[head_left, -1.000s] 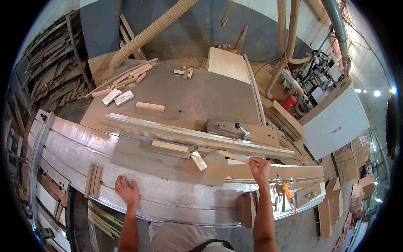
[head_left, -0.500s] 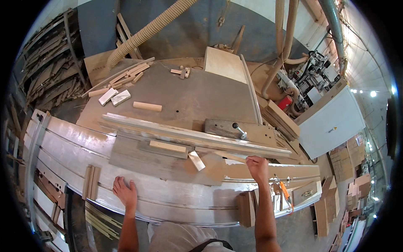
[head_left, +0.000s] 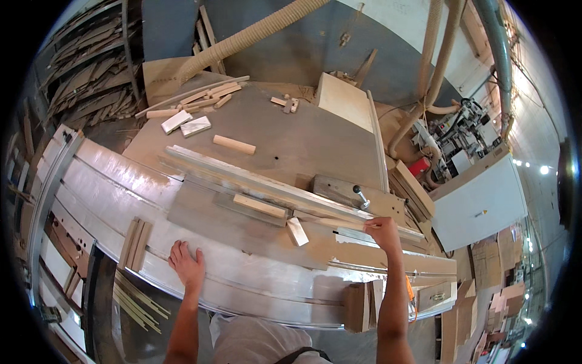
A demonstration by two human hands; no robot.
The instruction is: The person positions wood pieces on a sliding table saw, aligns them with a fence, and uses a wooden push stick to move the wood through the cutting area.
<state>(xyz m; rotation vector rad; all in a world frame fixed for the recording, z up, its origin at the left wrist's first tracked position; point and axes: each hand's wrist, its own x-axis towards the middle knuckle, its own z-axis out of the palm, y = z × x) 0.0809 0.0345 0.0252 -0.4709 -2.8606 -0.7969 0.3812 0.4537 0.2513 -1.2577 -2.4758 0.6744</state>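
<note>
My right hand (head_left: 382, 233) is closed round the right end of a thin wooden strip (head_left: 330, 222), which lies along the long wooden fence (head_left: 260, 187). Flat on the silvery metal saw table (head_left: 236, 276) rests my left hand (head_left: 187, 264), its fingers spread and nothing in them. Between the hands, a pale wooden block (head_left: 296, 232) sits beside the strip's left end. A longer pale wood piece (head_left: 260, 205) lies to the left of that block, against the fence. Two or so brown wooden bars (head_left: 134, 244) stand left of my left hand.
Brown wooden blocks (head_left: 362, 305) stand at the table's near edge by my right forearm. A black-knobbed clamp lever (head_left: 361, 197) rises behind the fence. Offcuts and a loose pale wood piece (head_left: 234, 144) lie beyond. A ribbed hose (head_left: 254, 35) hangs overhead; a white cabinet (head_left: 479, 197) stands right.
The view has turned and shifted, so the scene sits differently. My right hand still holds the strip and now lies closer to the fence. My left hand stays on the metal table.
</note>
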